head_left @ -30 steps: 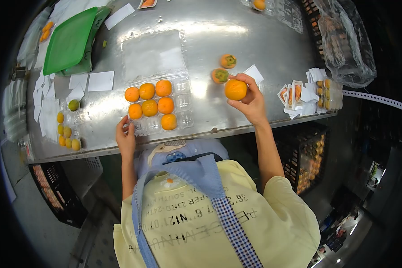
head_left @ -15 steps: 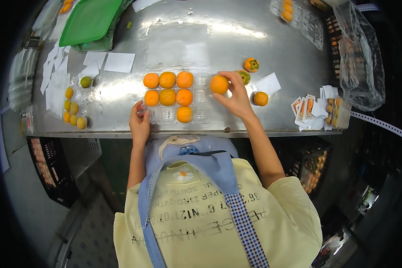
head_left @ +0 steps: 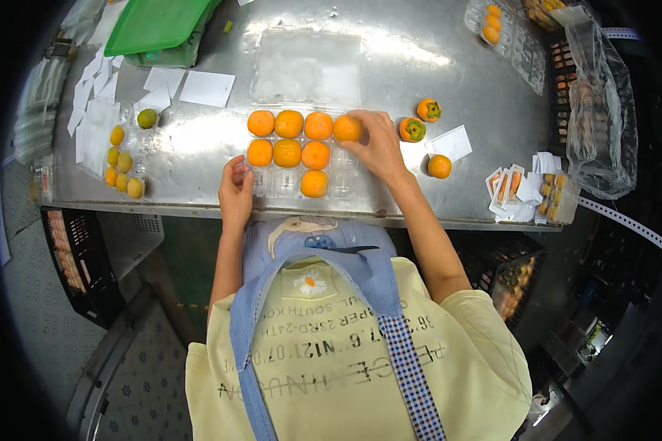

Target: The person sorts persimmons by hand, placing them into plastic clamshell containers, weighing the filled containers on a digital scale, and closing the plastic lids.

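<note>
A clear plastic tray [head_left: 283, 178] with rows of cups lies in front of me, its transparent lid [head_left: 307, 66] folded open behind it. Several orange persimmons [head_left: 287, 153] sit in its cups. With fingers closed around a persimmon [head_left: 347, 128], my right hand [head_left: 379, 143] is at the back-right cup. My left hand [head_left: 235, 192] has its fingers curled at the tray's front-left edge, gripping it. Right of the tray are two persimmons showing green caps [head_left: 413, 130] [head_left: 429, 110] and another persimmon [head_left: 440, 166] nearer the front.
At left, another clear tray [head_left: 141, 151] holds several yellowish fruits, beside white paper slips [head_left: 207, 88]. A green tray [head_left: 154, 33] stands at back left. On the right are printed cards [head_left: 507, 185] and a plastic bag [head_left: 596, 110]. The metal table's front edge [head_left: 309, 215] runs before me.
My right hand has moved left with the persimmon, from beside the tray to its back-right cup. The left hand stays at the tray's edge. The view has shifted slightly.
</note>
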### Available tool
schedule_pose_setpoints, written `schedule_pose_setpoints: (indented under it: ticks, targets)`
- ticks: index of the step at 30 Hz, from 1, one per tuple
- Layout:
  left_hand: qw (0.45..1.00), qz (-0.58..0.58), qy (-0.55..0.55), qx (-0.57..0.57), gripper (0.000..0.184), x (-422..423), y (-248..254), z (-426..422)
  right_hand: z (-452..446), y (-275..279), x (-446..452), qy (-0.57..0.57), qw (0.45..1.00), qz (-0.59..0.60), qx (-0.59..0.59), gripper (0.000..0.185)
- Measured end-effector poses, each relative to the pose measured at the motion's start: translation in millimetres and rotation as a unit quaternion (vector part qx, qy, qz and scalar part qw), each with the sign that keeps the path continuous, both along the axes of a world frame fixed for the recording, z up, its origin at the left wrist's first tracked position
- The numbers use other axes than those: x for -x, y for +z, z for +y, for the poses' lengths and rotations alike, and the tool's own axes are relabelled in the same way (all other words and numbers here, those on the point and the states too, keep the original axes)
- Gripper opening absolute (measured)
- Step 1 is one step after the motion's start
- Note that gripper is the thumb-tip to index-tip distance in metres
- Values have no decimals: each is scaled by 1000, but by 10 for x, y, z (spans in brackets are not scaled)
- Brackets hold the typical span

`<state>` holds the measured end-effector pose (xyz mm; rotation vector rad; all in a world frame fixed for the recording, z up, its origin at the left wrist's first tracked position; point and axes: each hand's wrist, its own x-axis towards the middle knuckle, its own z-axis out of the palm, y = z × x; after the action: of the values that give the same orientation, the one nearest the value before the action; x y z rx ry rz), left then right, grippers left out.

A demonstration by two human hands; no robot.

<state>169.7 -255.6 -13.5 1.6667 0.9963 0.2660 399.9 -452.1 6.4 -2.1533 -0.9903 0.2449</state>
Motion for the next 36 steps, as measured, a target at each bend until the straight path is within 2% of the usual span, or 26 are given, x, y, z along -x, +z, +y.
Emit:
schedule_pose_setpoints:
  ticks: [6, 9, 11, 13, 16, 19, 20, 22, 23, 26, 28, 30, 33, 36]
  targets:
    - [1000, -11, -2, -12, 36, 3, -40, 5, -49, -18, -15, 1, 1000, -11, 23, 53]
    - [1000, -15, -3, -1, 36, 20, -82, 25, -100, 68, -126, -2, 996, -81, -40, 54]
    - [1000, -14, 1, 10, 37, 11, -65, 16, -265, 28, -448, -75, 985, -153, -32, 53]
    - [1000, -10, 1, 4, 37, 24, -69, 14, -482, 84, -779, -179, 970, -148, 76, 55]
    - [1000, -11, -2, 5, 36, 29, -94, 34, -647, 149, -1010, -234, 927, -102, 273, 57]
    - [1000, -10, -1, 12, 37, 16, -77, 30, -757, 71, -1237, -186, 944, 112, 249, 57]
    - [1000, -7, 0, 16, 37, 17, -66, 26, -813, 51, -1269, -185, 948, 165, 201, 51]
    - [1000, -13, 2, 19, 37, 24, -63, 17, -869, 106, -1145, -194, 947, 256, -10, 53]
    - [1000, -16, 3, 21, 37, 27, -66, 9, -910, 147, -1059, -196, 927, 298, -115, 54]
    - [1000, -20, 2, 2, 37, 35, -87, -7, -953, 315, -765, -91, 895, 365, -240, 55]
    - [1000, -10, -3, -10, 37, 32, -81, -6, -924, 415, -562, -25, 836, 448, -317, 54]
    - [1000, -6, -6, -14, 38, 26, -82, -1, -844, 502, -386, 36, 773, 505, -383, 51]
    - [1000, -7, -7, -9, 38, 27, -93, 12, -760, 623, -193, 31, 699, 592, -400, 54]
    - [1000, -9, -8, -5, 39, 36, -87, 9, -716, 596, -118, 20, 681, 621, -388, 54]
